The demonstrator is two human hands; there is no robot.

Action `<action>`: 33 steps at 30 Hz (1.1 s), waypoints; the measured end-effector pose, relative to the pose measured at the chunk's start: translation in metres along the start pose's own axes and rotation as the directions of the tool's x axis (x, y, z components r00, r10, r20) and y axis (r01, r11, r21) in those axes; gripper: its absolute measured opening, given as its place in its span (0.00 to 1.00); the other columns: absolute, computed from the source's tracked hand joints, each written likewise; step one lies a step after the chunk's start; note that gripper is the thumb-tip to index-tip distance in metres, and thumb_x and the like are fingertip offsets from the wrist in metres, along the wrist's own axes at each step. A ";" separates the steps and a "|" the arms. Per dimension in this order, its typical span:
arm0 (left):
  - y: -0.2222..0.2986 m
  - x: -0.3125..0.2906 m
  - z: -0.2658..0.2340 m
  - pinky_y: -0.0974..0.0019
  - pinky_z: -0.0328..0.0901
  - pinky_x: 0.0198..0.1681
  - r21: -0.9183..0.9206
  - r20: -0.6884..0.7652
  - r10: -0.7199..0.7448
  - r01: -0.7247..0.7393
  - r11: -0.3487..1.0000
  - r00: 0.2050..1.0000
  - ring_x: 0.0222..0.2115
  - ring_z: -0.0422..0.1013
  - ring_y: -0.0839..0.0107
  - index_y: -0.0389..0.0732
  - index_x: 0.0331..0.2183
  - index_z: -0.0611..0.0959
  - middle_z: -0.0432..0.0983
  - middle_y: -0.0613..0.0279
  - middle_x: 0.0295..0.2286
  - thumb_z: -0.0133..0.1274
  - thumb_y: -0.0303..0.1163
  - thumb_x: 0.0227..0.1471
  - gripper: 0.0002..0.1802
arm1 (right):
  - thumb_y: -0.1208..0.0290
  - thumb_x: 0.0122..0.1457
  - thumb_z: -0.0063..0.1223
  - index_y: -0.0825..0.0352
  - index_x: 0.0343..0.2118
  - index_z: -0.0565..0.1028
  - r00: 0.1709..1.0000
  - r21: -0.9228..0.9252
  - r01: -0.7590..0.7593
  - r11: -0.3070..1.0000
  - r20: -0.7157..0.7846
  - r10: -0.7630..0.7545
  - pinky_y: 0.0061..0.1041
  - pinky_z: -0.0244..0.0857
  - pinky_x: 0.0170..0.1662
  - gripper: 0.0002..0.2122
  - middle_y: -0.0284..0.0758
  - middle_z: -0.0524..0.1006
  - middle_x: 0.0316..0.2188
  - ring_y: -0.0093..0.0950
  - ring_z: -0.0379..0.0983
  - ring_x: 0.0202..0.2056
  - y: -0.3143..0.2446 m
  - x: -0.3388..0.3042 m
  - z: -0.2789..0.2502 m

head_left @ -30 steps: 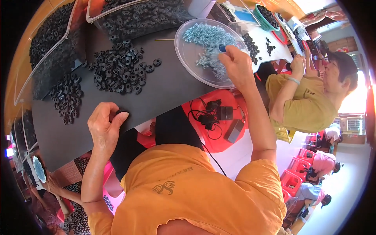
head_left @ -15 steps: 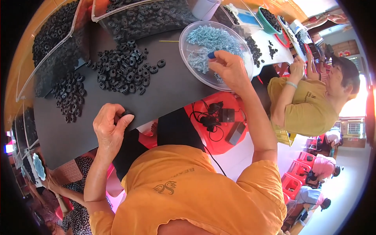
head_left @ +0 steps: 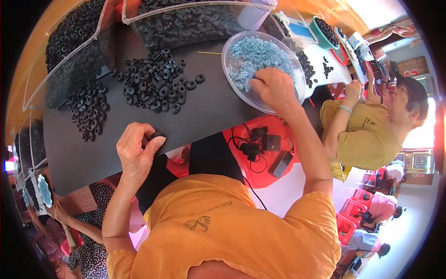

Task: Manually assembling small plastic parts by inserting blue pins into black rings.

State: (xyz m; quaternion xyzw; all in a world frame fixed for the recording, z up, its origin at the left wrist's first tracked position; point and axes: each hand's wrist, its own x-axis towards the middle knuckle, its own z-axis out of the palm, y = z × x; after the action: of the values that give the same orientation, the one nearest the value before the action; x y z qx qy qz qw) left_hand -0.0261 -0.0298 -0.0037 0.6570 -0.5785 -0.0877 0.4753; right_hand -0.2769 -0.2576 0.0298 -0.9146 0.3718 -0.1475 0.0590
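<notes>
My left hand point(head_left: 136, 152) rests on the near edge of the black table point(head_left: 209, 100), its fingers pinching a small black ring-shaped part point(head_left: 156, 135). My right hand point(head_left: 274, 86) reaches into a clear round bowl point(head_left: 239, 42) of small pale blue-grey metal pieces point(head_left: 253, 56), fingers curled down among them; whether it holds any is hidden. A loose pile of black ring parts point(head_left: 155, 83) lies on the table between the hands, farther from me.
A second pile of black rings point(head_left: 90, 114) lies at the left. Clear trays of black parts point(head_left: 195, 21) stand along the far edge. A person in a yellow shirt point(head_left: 367, 135) works at the right. Black devices and cables point(head_left: 260, 146) lie on a red stool.
My right hand has drawn back from the far side of the bowl to its near side. My left hand stays at the table edge with the black ring.
</notes>
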 end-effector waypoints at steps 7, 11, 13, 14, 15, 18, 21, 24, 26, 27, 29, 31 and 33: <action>-0.001 0.000 0.000 0.69 0.60 0.20 0.024 -0.016 0.009 -0.009 1.000 1.000 0.18 0.64 0.70 0.34 0.24 0.75 0.68 0.60 0.19 0.63 0.23 0.37 0.12 | 0.70 0.49 0.53 0.68 0.26 0.75 0.965 0.068 0.106 0.992 -0.248 -0.086 0.40 0.62 0.35 0.06 0.43 0.73 0.24 0.43 0.70 0.32 -0.002 0.040 0.012; 0.000 0.000 0.000 0.69 0.60 0.21 0.020 -0.017 -0.010 0.010 1.000 1.000 0.18 0.65 0.70 0.35 0.24 0.75 0.68 0.61 0.19 0.63 0.23 0.36 0.12 | 0.73 0.49 0.50 0.67 0.28 0.75 0.984 -0.037 0.120 0.992 -0.127 -0.123 0.42 0.63 0.39 0.05 0.43 0.74 0.28 0.44 0.70 0.37 -0.004 0.060 0.029; 0.000 0.000 -0.001 0.69 0.60 0.21 0.026 -0.021 -0.014 0.014 1.000 1.000 0.18 0.65 0.70 0.35 0.24 0.75 0.68 0.61 0.19 0.63 0.23 0.36 0.12 | 0.73 0.49 0.49 0.67 0.27 0.75 0.988 -0.138 0.138 0.981 -0.054 -0.146 0.42 0.63 0.39 0.05 0.45 0.74 0.28 0.45 0.70 0.37 0.001 0.064 0.036; -0.001 -0.001 -0.001 0.69 0.60 0.20 0.016 -0.019 -0.020 0.020 1.000 1.000 0.18 0.65 0.70 0.35 0.24 0.75 0.68 0.61 0.19 0.63 0.23 0.35 0.12 | 0.73 0.49 0.49 0.69 0.26 0.74 0.990 -0.118 0.130 0.984 -0.035 -0.135 0.43 0.63 0.40 0.05 0.46 0.73 0.27 0.46 0.70 0.37 -0.001 0.065 0.035; -0.001 -0.002 -0.001 0.69 0.60 0.20 0.005 -0.016 -0.026 0.026 1.000 1.000 0.19 0.65 0.70 0.35 0.24 0.75 0.68 0.61 0.19 0.63 0.23 0.35 0.12 | 0.73 0.49 0.49 0.69 0.26 0.74 0.989 -0.115 0.140 0.983 -0.035 -0.145 0.43 0.63 0.40 0.05 0.46 0.73 0.27 0.46 0.70 0.37 -0.002 0.066 0.036; -0.001 -0.002 -0.003 0.69 0.61 0.21 -0.008 -0.019 -0.028 0.028 1.000 0.999 0.18 0.66 0.70 0.35 0.24 0.75 0.68 0.61 0.19 0.63 0.22 0.35 0.12 | 0.76 0.43 0.51 0.70 0.24 0.75 0.976 -0.186 0.207 0.961 -0.023 -0.214 0.42 0.67 0.37 0.05 0.48 0.75 0.26 0.46 0.71 0.33 -0.001 0.069 0.039; -0.004 -0.004 -0.005 0.73 0.60 0.21 -0.088 -0.030 -0.101 0.098 0.991 0.994 0.19 0.65 0.76 0.36 0.25 0.75 0.69 0.65 0.19 0.63 0.23 0.38 0.12 | 0.72 0.47 0.48 0.71 0.24 0.72 0.987 -0.141 0.160 0.977 0.026 -0.158 0.43 0.63 0.42 0.07 0.48 0.73 0.28 0.47 0.69 0.37 -0.004 0.069 0.037; 0.003 -0.002 -0.007 0.78 0.60 0.23 -0.510 0.094 -0.444 0.426 0.747 0.891 0.20 0.64 0.82 0.36 0.26 0.75 0.69 0.70 0.20 0.62 0.24 0.42 0.10 | 0.71 0.47 0.48 0.71 0.24 0.70 0.996 -0.109 0.068 0.992 -0.046 -0.074 0.46 0.61 0.39 0.07 0.50 0.73 0.28 0.48 0.69 0.35 -0.008 0.059 0.029; 0.002 0.000 -0.005 0.80 0.59 0.25 -0.568 0.114 -0.449 0.429 0.702 0.886 0.21 0.63 0.85 0.36 0.28 0.76 0.69 0.73 0.21 0.61 0.25 0.45 0.09 | 0.72 0.46 0.49 0.71 0.22 0.70 0.987 -0.072 0.080 0.994 -0.131 -0.089 0.45 0.64 0.35 0.07 0.51 0.73 0.25 0.49 0.70 0.31 -0.007 0.053 0.027; 0.002 0.002 -0.004 0.80 0.60 0.25 -0.621 0.144 -0.446 0.432 0.654 0.883 0.21 0.64 0.84 0.35 0.29 0.76 0.71 0.70 0.22 0.62 0.26 0.44 0.11 | 0.71 0.47 0.48 0.71 0.22 0.70 0.986 -0.029 0.057 0.998 -0.152 -0.061 0.45 0.63 0.34 0.07 0.51 0.73 0.24 0.49 0.70 0.30 -0.011 0.050 0.022; 0.001 0.004 -0.001 0.79 0.61 0.25 -0.699 0.186 -0.453 0.442 0.563 0.872 0.21 0.65 0.82 0.34 0.31 0.77 0.73 0.66 0.23 0.63 0.28 0.44 0.13 | 0.71 0.49 0.49 0.72 0.24 0.69 0.990 0.111 -0.052 0.992 -0.124 0.066 0.43 0.63 0.31 0.08 0.50 0.73 0.21 0.49 0.70 0.25 -0.027 0.045 0.010; 0.006 0.006 0.001 0.80 0.60 0.25 -0.748 0.179 -0.454 0.420 0.514 0.873 0.20 0.64 0.84 0.35 0.30 0.78 0.71 0.70 0.22 0.62 0.25 0.44 0.10 | 0.73 0.51 0.52 0.72 0.28 0.71 0.979 0.296 -0.144 0.944 -0.096 0.179 0.31 0.64 0.29 0.07 0.42 0.73 0.18 0.35 0.70 0.21 -0.044 0.035 -0.002; 0.004 0.006 0.007 0.80 0.60 0.25 -0.787 0.181 -0.436 0.395 0.474 0.882 0.21 0.65 0.84 0.36 0.30 0.79 0.73 0.69 0.23 0.62 0.26 0.45 0.10 | 0.74 0.51 0.53 0.71 0.29 0.72 0.986 0.456 -0.119 0.882 -0.050 0.159 0.27 0.63 0.28 0.06 0.37 0.72 0.18 0.28 0.69 0.21 -0.065 0.023 -0.011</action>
State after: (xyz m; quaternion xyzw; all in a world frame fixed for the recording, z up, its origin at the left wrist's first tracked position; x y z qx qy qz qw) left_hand -0.0311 -0.0384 -0.0020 0.4910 -0.2871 -0.4373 0.6966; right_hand -0.2216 -0.2266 0.0591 -0.8396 0.3944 -0.2643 0.2638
